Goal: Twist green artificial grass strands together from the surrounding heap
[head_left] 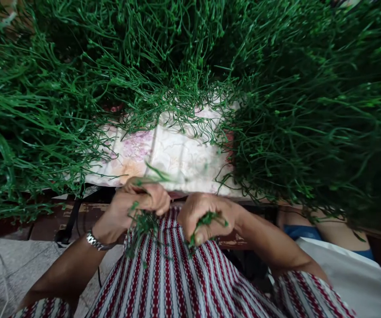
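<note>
Both hands are in front of my striped top, just off the table's near edge. My left hand (146,196) is closed around a bunch of thin green stems (146,223), whose ends dangle below the fist. A hand's breadth away, my right hand (208,216) is curled round a smaller tuft of green stems (210,218), the thumb pressed over it. Above the hands a green sprig (157,172) is smeared by motion. The plant's exact kind I cannot make out.
Large heaps of green stems (310,110) cover the table at the back and both sides. Between them shows a pale flowered tablecloth (177,150) with scattered strands. A white bag (346,274) is at the lower right, near another person's bare leg (339,232).
</note>
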Demonstrator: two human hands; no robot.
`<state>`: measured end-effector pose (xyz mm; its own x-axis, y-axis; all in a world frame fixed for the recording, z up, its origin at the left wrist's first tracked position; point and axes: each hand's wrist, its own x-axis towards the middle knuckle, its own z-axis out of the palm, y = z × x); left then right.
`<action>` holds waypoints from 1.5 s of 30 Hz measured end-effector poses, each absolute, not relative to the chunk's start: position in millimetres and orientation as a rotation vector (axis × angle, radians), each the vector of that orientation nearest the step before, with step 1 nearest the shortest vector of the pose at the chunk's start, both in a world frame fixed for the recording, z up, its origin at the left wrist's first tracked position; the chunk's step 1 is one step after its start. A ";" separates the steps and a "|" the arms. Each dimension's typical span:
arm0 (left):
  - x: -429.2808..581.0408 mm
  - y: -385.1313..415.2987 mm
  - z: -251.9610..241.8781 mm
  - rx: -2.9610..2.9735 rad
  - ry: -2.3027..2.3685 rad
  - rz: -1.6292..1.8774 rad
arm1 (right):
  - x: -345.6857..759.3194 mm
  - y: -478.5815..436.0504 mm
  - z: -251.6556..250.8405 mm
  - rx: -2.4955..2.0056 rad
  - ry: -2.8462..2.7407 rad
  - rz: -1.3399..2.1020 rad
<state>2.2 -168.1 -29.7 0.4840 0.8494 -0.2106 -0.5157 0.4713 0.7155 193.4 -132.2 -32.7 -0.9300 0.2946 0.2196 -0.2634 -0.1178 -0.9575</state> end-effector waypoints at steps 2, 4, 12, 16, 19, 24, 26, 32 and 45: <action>1.8 -163.5 -27.0 0.684 0.655 0.954 | 198.0 -128.9 -28.0 -0.116 -1.834 2.025; 4.2 -159.0 -24.5 0.742 0.786 0.967 | 201.5 -126.2 -21.1 -0.360 -1.857 1.875; 23.4 -139.1 -28.6 0.720 1.156 1.302 | 191.2 -134.3 -22.9 -0.864 -1.426 1.692; 32.6 -136.4 -35.6 0.777 1.229 1.372 | 182.0 -137.0 -21.5 -1.075 -1.666 1.365; 37.4 -138.2 -38.8 0.869 1.272 1.362 | 175.6 -138.9 -18.7 -1.152 -1.836 1.135; 35.1 -138.8 -38.7 0.834 1.219 1.332 | 175.7 -137.2 -22.7 -1.187 -1.863 1.051; 31.7 -137.8 -36.6 0.793 1.182 1.287 | 178.7 -135.3 -24.8 -1.159 -1.781 1.169; 25.8 -137.6 -30.0 0.719 1.108 1.193 | 182.7 -133.3 -26.0 -1.175 -1.661 1.205; 23.9 -146.7 -31.8 0.837 1.076 1.176 | 178.2 -135.0 -19.9 -1.244 -1.550 1.205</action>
<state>23.9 -146.7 -31.8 0.0380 0.9772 -0.2088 -0.2949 0.2106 0.9320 178.2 -135.0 -19.9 -0.2015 0.9793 0.0194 0.2229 0.0651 -0.9727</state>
